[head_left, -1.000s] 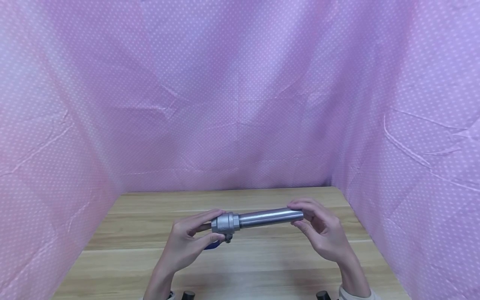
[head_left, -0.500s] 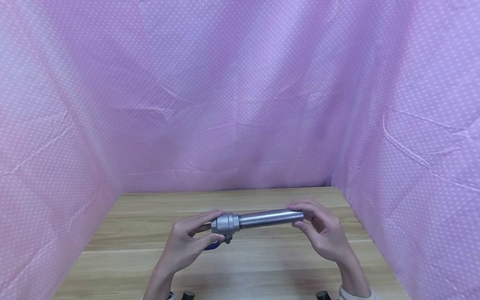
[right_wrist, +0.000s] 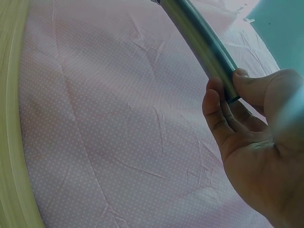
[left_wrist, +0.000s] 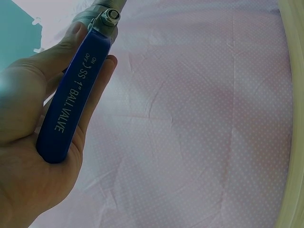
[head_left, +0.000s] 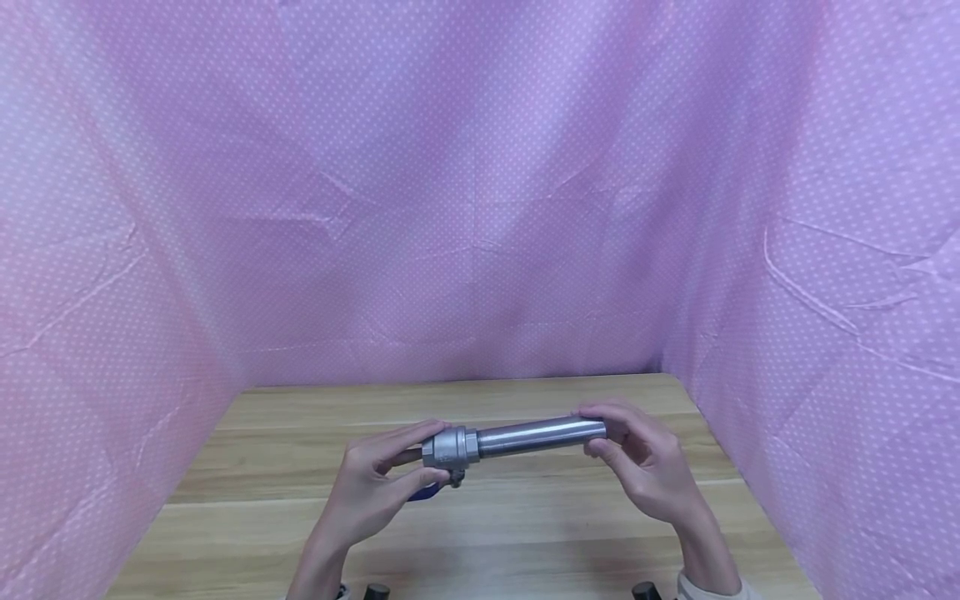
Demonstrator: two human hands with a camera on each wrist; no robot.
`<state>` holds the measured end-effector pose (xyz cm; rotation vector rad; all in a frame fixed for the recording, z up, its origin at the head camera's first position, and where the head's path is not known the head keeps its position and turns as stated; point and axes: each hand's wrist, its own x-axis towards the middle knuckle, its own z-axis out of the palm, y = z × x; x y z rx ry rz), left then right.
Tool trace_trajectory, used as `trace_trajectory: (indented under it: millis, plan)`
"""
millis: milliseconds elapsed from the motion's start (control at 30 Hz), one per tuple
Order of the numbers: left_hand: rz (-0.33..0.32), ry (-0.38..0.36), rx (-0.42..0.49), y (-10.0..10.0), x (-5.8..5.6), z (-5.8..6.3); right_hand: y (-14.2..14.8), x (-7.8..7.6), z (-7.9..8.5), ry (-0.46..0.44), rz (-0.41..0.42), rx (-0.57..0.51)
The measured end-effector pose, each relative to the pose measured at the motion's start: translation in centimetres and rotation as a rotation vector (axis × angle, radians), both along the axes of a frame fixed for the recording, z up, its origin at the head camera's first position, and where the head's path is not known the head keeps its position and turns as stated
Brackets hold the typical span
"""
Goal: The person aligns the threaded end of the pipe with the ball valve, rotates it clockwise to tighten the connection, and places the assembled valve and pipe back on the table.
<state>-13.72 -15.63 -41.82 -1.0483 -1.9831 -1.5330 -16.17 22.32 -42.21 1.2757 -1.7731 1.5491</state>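
A silver ball valve (head_left: 450, 448) is joined end to end with a shiny metal pipe (head_left: 540, 436), both held above the table. My left hand (head_left: 375, 479) grips the valve body between thumb and fingers. The valve's blue lever handle (left_wrist: 76, 95), lettered "1" BALL VALVE", lies along the palm in the left wrist view. My right hand (head_left: 648, 458) pinches the pipe's far end between thumb and fingertips. The pipe (right_wrist: 199, 40) slants up and away from the right fingers in the right wrist view. Threads show on the pipe beside the valve's hex end.
A wooden table (head_left: 510, 533) lies below the hands. Pink dotted cloth (head_left: 472, 250) hangs at the back and on both sides. Two dark knobs, a left knob (head_left: 377, 591) and a right knob (head_left: 646, 591), show at the near edge.
The fingers of my right hand shift very slightly at the pipe's end. The valve, the pipe and my left hand keep nearly the same place.
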Motion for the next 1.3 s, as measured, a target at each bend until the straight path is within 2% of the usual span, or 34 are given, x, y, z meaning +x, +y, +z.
trace_trajectory:
  millis: [500,900,1300]
  plan:
    - [-0.004,0.001,-0.001,-0.06,-0.24,0.01,-0.15,-0.13,-0.01,0.007,0.035,-0.016]
    - [-0.008,0.001,-0.01,-0.09,-0.45,0.06,-0.17,-0.26,0.1,0.019,0.014,-0.004]
    - [-0.007,0.0,0.001,-0.16,-0.18,-0.15,-0.22,-0.09,0.02,0.014,-0.022,0.017]
